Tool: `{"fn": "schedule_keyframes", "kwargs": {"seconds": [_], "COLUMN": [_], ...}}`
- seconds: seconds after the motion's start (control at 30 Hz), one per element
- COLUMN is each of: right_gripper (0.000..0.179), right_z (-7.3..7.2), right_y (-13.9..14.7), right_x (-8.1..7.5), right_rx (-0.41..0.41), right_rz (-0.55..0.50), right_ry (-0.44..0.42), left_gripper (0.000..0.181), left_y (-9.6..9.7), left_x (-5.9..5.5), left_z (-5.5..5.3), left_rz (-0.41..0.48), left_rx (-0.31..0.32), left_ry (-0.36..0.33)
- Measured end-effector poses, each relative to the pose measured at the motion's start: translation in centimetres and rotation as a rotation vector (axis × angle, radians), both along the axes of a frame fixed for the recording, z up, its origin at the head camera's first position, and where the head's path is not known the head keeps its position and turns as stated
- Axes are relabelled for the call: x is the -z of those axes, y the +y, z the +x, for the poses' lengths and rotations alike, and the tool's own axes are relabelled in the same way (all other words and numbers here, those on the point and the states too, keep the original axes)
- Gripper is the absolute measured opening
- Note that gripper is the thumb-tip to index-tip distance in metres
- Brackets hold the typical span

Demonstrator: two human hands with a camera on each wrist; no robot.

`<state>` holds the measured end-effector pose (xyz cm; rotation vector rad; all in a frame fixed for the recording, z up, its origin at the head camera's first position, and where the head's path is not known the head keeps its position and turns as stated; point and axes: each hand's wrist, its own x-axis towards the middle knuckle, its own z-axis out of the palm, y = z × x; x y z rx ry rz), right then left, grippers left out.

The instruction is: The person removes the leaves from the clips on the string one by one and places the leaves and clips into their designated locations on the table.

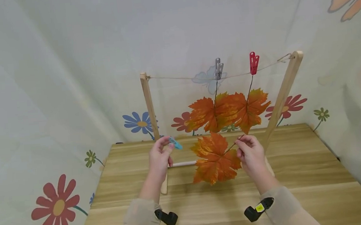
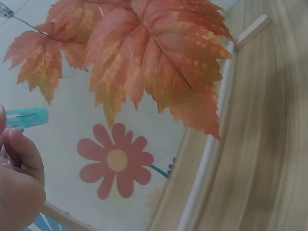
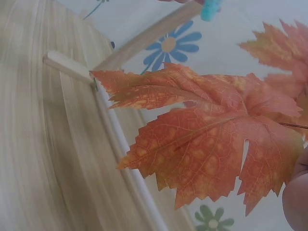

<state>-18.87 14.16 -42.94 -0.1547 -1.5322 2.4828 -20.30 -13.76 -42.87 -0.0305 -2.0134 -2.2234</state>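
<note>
Between the thumb and fingers of my left hand point(image 1: 160, 156) is a light blue clothespin point(image 1: 175, 143), its tip pointing toward the middle. My right hand point(image 1: 251, 153) pinches the thin dark stem of an orange maple leaf point(image 1: 216, 159), which hangs over the table between both hands. Behind it, two more orange leaves hang from a string point(image 1: 178, 78). A grey clothespin point(image 1: 218, 69) holds the left leaf point(image 1: 207, 114) by its stem, and a red clothespin point(image 1: 253, 63) holds the right one point(image 1: 252, 109). In the right wrist view the held leaf point(image 3: 202, 144) fills the middle.
The string is tied between two wooden posts, a left one point(image 1: 149, 104) and a right one point(image 1: 282, 97). A white bar point(image 1: 183, 164) runs low between them, above the wooden table point(image 1: 132, 190). A flower-printed cloth point(image 1: 78, 64) stands behind and at the sides.
</note>
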Motion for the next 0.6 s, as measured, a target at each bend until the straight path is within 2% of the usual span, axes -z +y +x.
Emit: {"fn": "schedule_keyframes", "kwargs": {"seconds": [0.33, 0.6], "right_gripper": [0.016, 0.013], "right_z": [0.4, 0.3], "right_y": [2.6, 4.0], "right_x": [2.1, 4.1], "right_rx": [0.077, 0.128], "right_rz": [-0.077, -0.109], "right_ry": [-0.093, -0.191], "left_gripper": [0.036, 0.043], "left_y": [-0.4, -1.2], "left_x": [4.2, 6.9], "left_z": [0.2, 0.8], "left_rz": [0.042, -0.006], "left_rx": [-0.004, -0.028], "left_ry": [-0.095, -0.124]}}
